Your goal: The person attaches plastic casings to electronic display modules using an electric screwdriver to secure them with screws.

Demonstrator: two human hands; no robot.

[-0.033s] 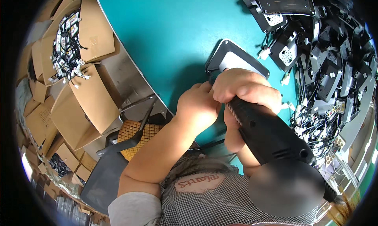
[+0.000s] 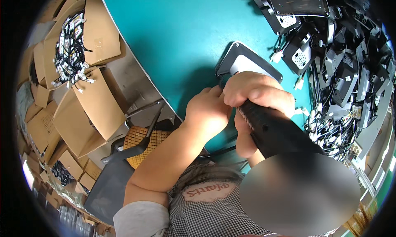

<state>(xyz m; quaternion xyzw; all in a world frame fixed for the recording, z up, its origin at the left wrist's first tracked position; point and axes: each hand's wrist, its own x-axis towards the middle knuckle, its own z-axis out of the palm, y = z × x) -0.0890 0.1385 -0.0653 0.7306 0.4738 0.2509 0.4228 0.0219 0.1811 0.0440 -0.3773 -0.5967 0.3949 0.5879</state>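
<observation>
My right hand [image 2: 260, 92] is wrapped round the body of a black electric screwdriver [image 2: 280, 131], which slants from the lower right up to the casing. The driver's tip points down at the near left corner of a flat black casing [image 2: 231, 63] with rounded corners and a pale panel [image 2: 247, 65]. Screws show at the casing's corners. Beside the tip, my left hand [image 2: 207, 113] is closed with its fingers pressed together by that corner. What those fingers hold, if anything, is hidden. The casing lies on a green table [image 2: 165, 43].
Black housings [image 2: 344, 80] with cables and white connectors [image 2: 326, 129] are heaped along the right. A dark flat panel [image 2: 297, 1] lies at the far right. Left of the table stand cardboard boxes [image 2: 99, 105], one full of wire harnesses [image 2: 70, 51], and a chair [image 2: 107, 187].
</observation>
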